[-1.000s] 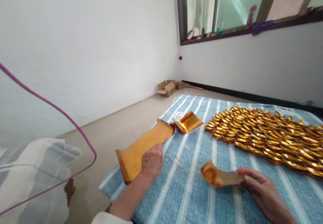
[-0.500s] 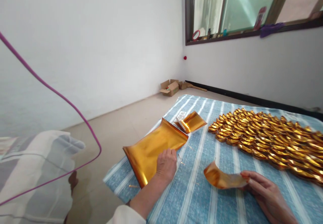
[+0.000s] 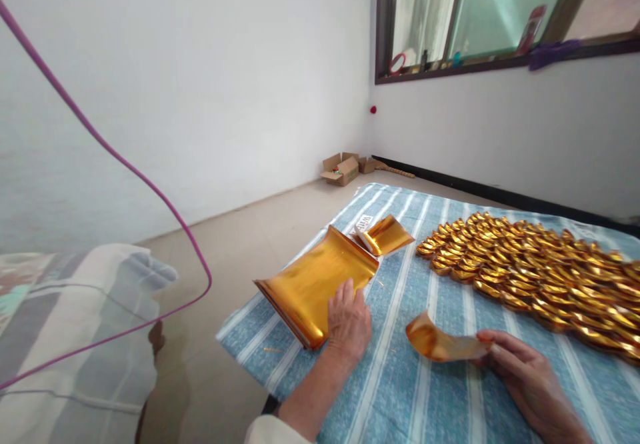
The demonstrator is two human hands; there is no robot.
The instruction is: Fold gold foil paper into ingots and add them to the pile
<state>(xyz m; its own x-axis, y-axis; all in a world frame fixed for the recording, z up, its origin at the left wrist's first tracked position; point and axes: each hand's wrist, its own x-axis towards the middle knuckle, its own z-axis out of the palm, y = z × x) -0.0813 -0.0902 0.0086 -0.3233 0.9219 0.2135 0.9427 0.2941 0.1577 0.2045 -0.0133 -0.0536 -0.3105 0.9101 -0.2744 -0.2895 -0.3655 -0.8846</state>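
Note:
My left hand [image 3: 349,319] rests at the near right edge of a stack of gold foil paper sheets [image 3: 313,281], its fingers stretched out over the foil. The stack's ends curl upward. Between the thumb and fingers of my right hand [image 3: 525,374], one curved gold foil paper sheet [image 3: 440,344] is pinched by its right end, above the cloth. A smaller gold foil piece [image 3: 393,234] with a white rolled edge lies just beyond the stack. To the right, many folded gold foil ingots [image 3: 520,264] sit in tight overlapping rows.
A blue and white striped cloth [image 3: 395,377] covers the table. Thin gold scraps lie on it near the stack. A purple cord [image 3: 125,157] hangs at the left, before a draped striped cover [image 3: 95,337]. Open cardboard boxes [image 3: 343,171] stand on the floor by the far corner.
My left hand has opened from a curled grip, its fingers now extended at the stack's edge. My right hand keeps the foil sheet in nearly the same place. The view has shifted slightly.

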